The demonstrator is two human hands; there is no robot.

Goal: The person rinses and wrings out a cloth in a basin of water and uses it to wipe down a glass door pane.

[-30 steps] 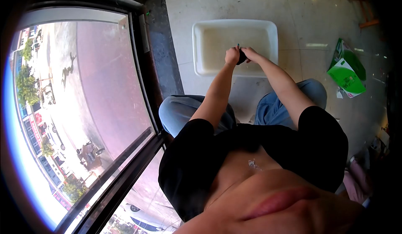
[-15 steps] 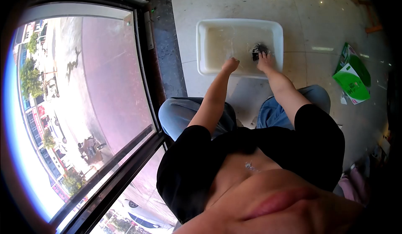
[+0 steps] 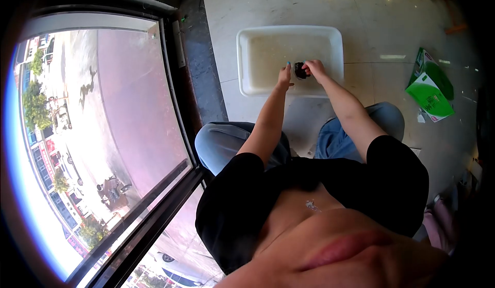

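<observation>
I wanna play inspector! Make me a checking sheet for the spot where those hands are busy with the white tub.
Surface: pale, glossy tiled floor; light reflections on it.
Job's things: white rectangular tub on the floor, holding cloudy water; small black item, too unclear to name.
Clutter: green-and-white printed package on the floor, right of the tub; pinkish item at lower right, unclear.
Left hand: open, beside the black item; contact unclear.
Right hand: fingers closed on the black item, over the tub.
Cables: nothing seen.
Surroundings: large dark-framed glass panel at left, green trees outside.
</observation>
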